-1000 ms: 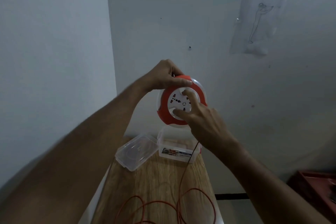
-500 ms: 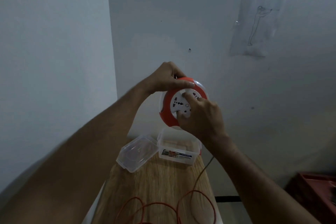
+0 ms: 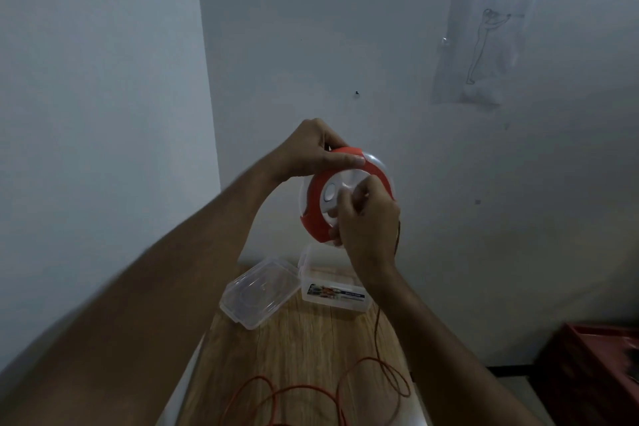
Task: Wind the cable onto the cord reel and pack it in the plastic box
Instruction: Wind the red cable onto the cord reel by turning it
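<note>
I hold a round orange and white cord reel (image 3: 316,214) up in the air in front of the wall. My left hand (image 3: 311,149) grips its upper rim, thumb along the top. My right hand (image 3: 364,218) is closed on the white centre part of the reel's face. The thin orange cable (image 3: 378,328) hangs from the reel past my right wrist and lies in loose loops on the wooden table (image 3: 304,349). Below the reel, at the table's far end, stands the clear plastic box (image 3: 333,294), uncovered, with a printed label on its side.
The box's clear lid (image 3: 261,290) lies flat to the left of the box. The table is narrow and ends at the wall. A dark red crate (image 3: 594,367) sits on the floor at the right. A sheet with a drawing (image 3: 480,41) is taped to the wall.
My right hand has turned the reel's white centre, whose sockets no longer show. The hanging cable has shifted right and the table loops have changed shape. My left hand keeps its hold.
</note>
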